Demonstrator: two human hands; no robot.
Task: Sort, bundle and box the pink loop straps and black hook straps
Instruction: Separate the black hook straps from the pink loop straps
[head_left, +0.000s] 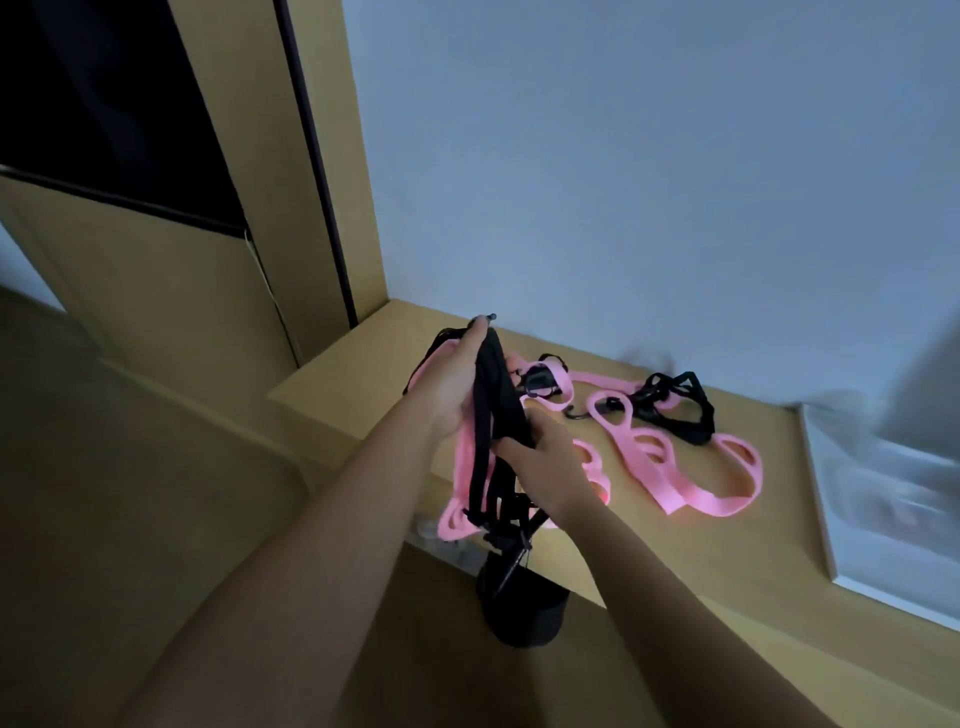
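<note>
My left hand (453, 379) grips the upper part of a bunch of black hook straps (496, 395) mixed with a pink loop strap (462, 467), held above the table's front left corner. My right hand (540, 457) grips the same black bunch lower down. The ends of the black straps dangle past the table edge, with a black pouch-like piece (522, 605) hanging at the bottom. A long pink loop strap (691, 467) lies spread on the wooden table (675, 561). More black hook straps (675, 408) lie tangled on it at the back.
A white box or tray (883, 509), blurred, sits at the table's right edge. A pale wall rises behind the table. A wooden door frame (291, 208) and dark opening stand to the left. Below the table is floor.
</note>
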